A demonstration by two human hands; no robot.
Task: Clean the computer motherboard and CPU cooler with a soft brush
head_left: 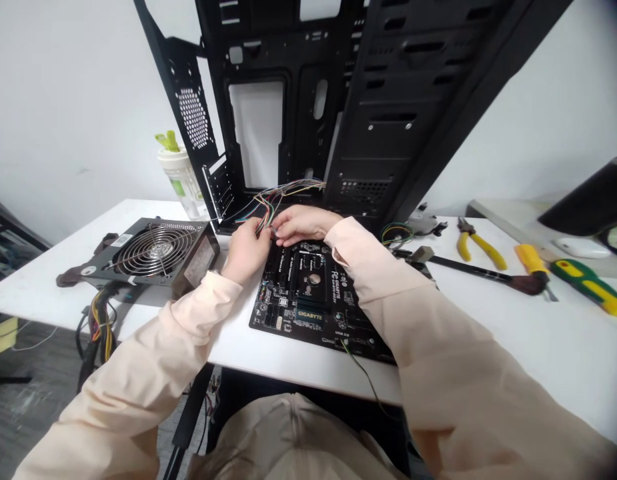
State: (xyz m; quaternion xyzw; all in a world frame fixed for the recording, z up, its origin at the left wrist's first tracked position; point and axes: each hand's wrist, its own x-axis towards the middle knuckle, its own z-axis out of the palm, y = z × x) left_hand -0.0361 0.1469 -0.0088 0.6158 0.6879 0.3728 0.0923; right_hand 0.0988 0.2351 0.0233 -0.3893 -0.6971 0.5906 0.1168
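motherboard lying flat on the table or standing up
Lying flat: the Gigabyte motherboard rests face up on the white table, its slots and logo facing up toward the head camera.

And we're reading GIGABYTE in yellow on the heatsink (309, 315) of the black motherboard (283, 300), again near its top corner, with USB printed by its lower edge!

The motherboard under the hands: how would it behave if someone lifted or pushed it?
The motherboard is probably stiff and light for its size, as it lies flat and thin on the table. It is likely fragile, with small parts and slots exposed. It seems unlikely to roll, though a push might catch the coloured wires that the left hand pinches above it.
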